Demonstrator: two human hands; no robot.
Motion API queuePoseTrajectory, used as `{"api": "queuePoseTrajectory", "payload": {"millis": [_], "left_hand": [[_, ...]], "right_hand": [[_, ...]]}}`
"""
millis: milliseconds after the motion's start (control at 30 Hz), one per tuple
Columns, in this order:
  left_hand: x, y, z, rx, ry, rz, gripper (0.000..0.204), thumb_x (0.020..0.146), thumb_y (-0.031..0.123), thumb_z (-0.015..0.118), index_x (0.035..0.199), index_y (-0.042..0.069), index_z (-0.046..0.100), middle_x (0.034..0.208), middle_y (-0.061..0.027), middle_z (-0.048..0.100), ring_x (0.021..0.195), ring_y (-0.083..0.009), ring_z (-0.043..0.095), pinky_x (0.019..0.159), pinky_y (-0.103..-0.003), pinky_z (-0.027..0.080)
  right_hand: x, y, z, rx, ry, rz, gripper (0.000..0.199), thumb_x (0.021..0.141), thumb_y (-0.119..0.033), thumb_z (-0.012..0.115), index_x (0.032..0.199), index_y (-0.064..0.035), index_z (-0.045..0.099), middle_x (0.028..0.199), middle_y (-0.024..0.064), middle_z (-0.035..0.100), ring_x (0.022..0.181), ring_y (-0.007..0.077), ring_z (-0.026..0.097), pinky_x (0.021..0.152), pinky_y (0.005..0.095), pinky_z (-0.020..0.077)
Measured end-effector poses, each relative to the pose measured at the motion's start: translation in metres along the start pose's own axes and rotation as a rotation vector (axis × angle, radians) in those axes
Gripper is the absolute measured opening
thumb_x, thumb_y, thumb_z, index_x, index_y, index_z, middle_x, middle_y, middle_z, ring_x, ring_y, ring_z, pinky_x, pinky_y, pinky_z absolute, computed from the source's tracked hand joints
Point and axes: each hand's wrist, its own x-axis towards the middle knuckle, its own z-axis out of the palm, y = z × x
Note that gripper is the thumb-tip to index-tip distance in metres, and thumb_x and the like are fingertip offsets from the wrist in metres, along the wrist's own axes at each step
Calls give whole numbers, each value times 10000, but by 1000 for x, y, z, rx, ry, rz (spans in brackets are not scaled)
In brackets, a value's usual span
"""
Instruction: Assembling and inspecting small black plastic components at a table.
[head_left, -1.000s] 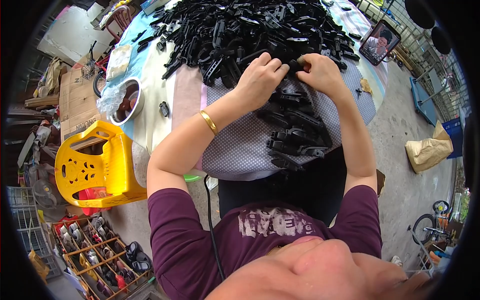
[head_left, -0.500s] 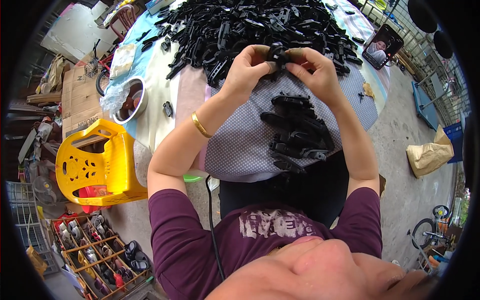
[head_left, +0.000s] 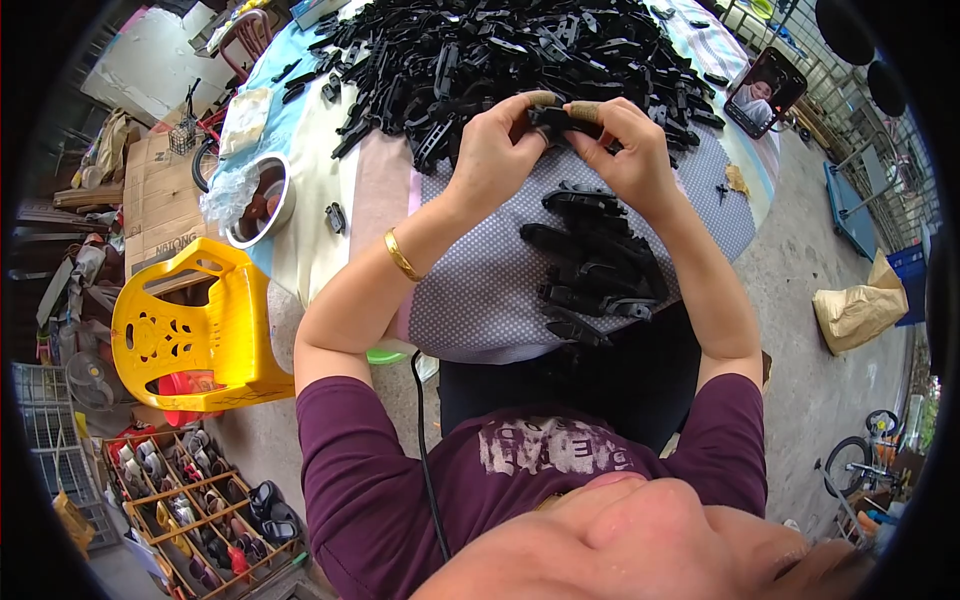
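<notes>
Outdoors, a cloth-covered table point(head_left: 480, 290) carries a big heap of black plastic parts point(head_left: 480, 50); left hand point(head_left: 497, 150) and right hand point(head_left: 625, 150) pinch one black part point(head_left: 553, 118) between them above it. Left, a steel bowl point(head_left: 262, 200) holds brownish bits under plastic

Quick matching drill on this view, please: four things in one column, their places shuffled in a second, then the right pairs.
Things:
1. small black plastic part
2. yellow plastic chair
3. metal bowl
4. phone

Places:
A. propped at the table's far right edge
B. on the floor, left of the table
C. pinched between left hand and right hand
D. on the table's left side, beside a clear plastic bag

Pairs: 1-C, 2-B, 3-D, 4-A
</notes>
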Motion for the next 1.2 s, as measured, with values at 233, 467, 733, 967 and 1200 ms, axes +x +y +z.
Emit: {"api": "queuePoseTrajectory", "payload": {"millis": [233, 467, 733, 967, 1200], "left_hand": [[-3, 16, 1, -214, -43, -56, 362, 824, -10, 579, 1177, -67, 521, 989, -70, 630, 879, -101, 596, 800, -214, 490], [-1, 23, -6, -111, -102, 31, 324, 816, 23, 630, 1131, -28, 580, 978, -52, 646, 865, -75, 586, 786, -200, 490], [-3, 20, -2, 76, -83, 224, 332, 793, -9, 642, 1121, -20, 589, 992, -67, 656, 877, -83, 597, 799, -211, 491], [-1, 27, -6, -269, -149, 55, 312, 809, 40, 643, 1116, 0, 597, 1004, -50, 647, 892, -109, 610, 804, -216, 496], [-9, 24, 9, 141, -600, 223, 241, 807, 161, 644, 1034, 81, 660, 1002, -92, 590, 939, -206, 546, 807, -313, 456]], "right_hand": [[1, -3, -1, -226, 94, -300, 278, 691, -5, 692, 966, -21, 652, 977, 81, 640, 841, 239, 601, 702, 312, 509], [4, -3, 0, 52, 103, -5, 401, 696, -97, 744, 1071, -35, 616, 1004, 56, 638, 897, 161, 593, 759, 253, 478], [0, -5, -16, 240, -152, 151, 344, 732, -81, 729, 1043, 11, 614, 906, 31, 636, 784, 90, 584, 746, 231, 477], [-1, 6, -21, 372, -117, 214, 303, 795, -101, 668, 1066, 17, 602, 897, 58, 651, 805, 95, 600, 762, 221, 479], [2, 37, -44, 47, -239, 303, 262, 848, -210, 607, 1000, 1, 633, 843, 56, 659, 731, 105, 604, 643, 238, 482]]}}
